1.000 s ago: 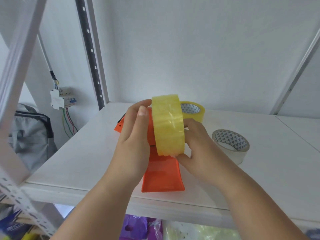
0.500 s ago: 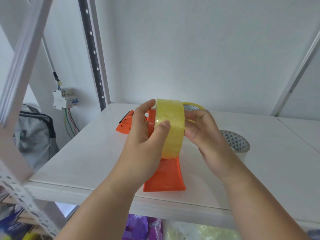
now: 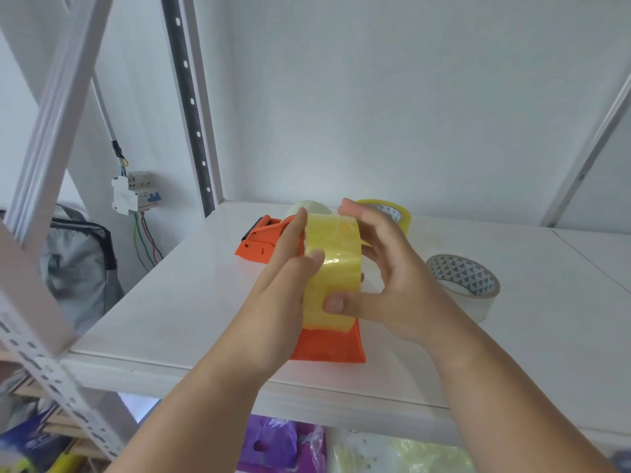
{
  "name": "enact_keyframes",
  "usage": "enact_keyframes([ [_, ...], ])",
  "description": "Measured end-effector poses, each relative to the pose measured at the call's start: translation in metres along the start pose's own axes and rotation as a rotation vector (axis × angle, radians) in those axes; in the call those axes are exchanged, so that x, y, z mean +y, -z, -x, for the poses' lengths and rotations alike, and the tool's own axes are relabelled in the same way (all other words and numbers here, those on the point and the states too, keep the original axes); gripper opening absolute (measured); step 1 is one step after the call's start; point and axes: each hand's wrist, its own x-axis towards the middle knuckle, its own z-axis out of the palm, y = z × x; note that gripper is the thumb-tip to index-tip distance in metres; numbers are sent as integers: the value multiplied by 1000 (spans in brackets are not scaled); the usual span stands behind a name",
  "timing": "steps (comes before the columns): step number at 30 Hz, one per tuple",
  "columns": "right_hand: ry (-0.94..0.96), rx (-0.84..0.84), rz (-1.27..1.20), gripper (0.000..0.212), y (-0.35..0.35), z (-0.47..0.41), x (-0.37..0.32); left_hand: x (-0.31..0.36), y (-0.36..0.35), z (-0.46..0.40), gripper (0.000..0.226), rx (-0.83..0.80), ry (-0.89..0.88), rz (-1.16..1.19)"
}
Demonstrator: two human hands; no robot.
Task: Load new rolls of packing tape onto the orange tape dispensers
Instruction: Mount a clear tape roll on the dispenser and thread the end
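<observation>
A yellowish clear tape roll [image 3: 333,268] stands on edge over an orange tape dispenser [image 3: 327,346] near the shelf's front edge. My left hand [image 3: 283,288] grips the roll from its left side, thumb on the roll's face. My right hand [image 3: 386,278] holds it from the right, thumb pressed on the tape's face low down, fingers arched over the top. The dispenser's middle is hidden behind the roll and hands. A second orange dispenser [image 3: 261,242] lies behind, with a pale roll [image 3: 309,209] by it.
On the white shelf [image 3: 191,302] lie a yellow tape roll [image 3: 392,213] at the back and a whitish roll [image 3: 467,285] to the right. A slanted rack upright [image 3: 44,158] stands at the left. Bags fill the shelf below.
My right thumb has come down onto the roll's lower face and its fingers have opened over the top. The left hand has slid slightly along the roll. The roll sits lower over the dispenser.
</observation>
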Motion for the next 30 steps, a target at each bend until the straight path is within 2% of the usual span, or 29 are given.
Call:
enact_keyframes([
  [2, 12, 3, 73, 85, -4, 2, -4, -1, 4, 3, 56, 33, 11, -39],
  [6, 62, -13, 188, 90, -5, 3, -5, 1, 6, 5, 58, 10, -17, -267],
  [9, 4, -7, 101, 88, 1, 2, -2, 3, 14, -3, 60, -89, 43, -162],
  [11, -15, 33, 63, 81, 7, 1, 2, 4, 20, -7, 56, -110, 73, -126],
  [14, -53, 96, 76, 65, 12, -3, 12, 4, 25, -11, 31, -37, 87, -167],
  [20, -137, 102, 215, 39, 18, -17, 18, 3, 37, -24, 48, 73, 36, -295],
  [25, -212, 101, 316, 23, 28, -23, 20, 11, 34, -28, 49, 151, -88, -587],
  [27, -230, 79, 337, 20, 27, -19, 25, 13, 34, -29, 44, 180, -82, -628],
  [30, -260, 10, 372, 24, 24, -14, 33, 15, 29, -28, 25, 143, -76, -680],
])
